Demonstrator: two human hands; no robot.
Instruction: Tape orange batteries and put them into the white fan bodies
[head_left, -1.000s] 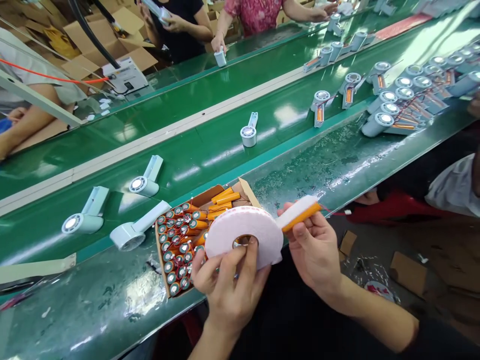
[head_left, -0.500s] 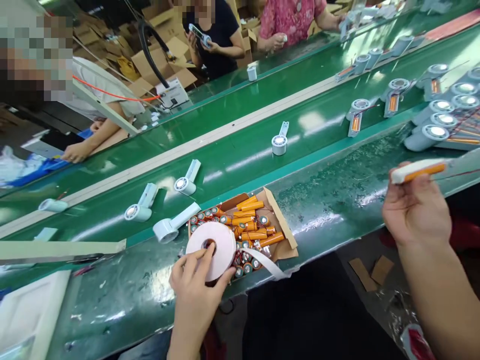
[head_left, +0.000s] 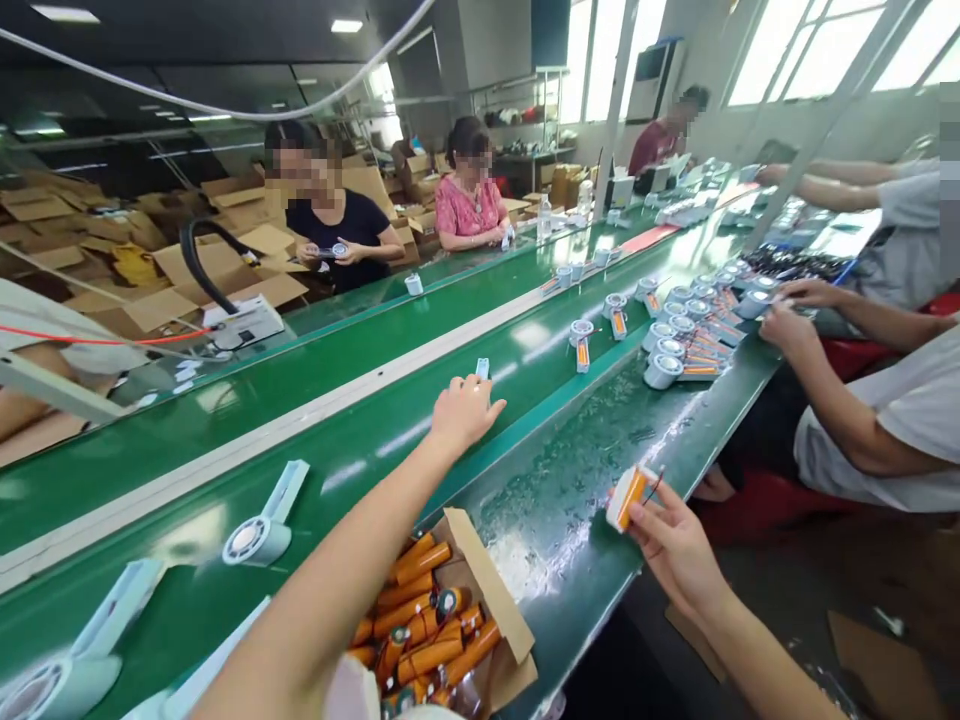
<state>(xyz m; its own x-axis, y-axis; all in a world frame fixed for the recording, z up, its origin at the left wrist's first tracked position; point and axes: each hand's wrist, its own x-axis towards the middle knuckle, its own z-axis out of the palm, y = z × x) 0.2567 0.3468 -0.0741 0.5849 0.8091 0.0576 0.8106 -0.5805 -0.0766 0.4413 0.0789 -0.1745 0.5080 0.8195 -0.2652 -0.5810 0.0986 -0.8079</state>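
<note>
My left hand (head_left: 466, 412) reaches over the green conveyor belt, thumb spread and fingers curving down over a light-blue handheld fan body. Only the fan's handle (head_left: 482, 368) shows beyond the fingers; its round head and my fingertips are hidden. In my right hand (head_left: 679, 545), between thumb and fingers, is an orange battery (head_left: 634, 498) with white tape along its side and thin wires. Under my left forearm stands an open cardboard box (head_left: 491, 580) of orange batteries (head_left: 420, 600). A white tape roll (head_left: 352, 690) is partly visible at the lower edge.
More fan bodies (head_left: 259, 535) lie on the belt at left. Several fans with batteries in their handles (head_left: 664, 368) are grouped on the right of the bench. A co-worker's hands (head_left: 791, 310) work beside them. Other people sit across the belt.
My left hand has left the tape roll and stretched forward to the fan body on the belt. My right hand still holds the taped battery, now turned more upright. The view has swung up and right.
</note>
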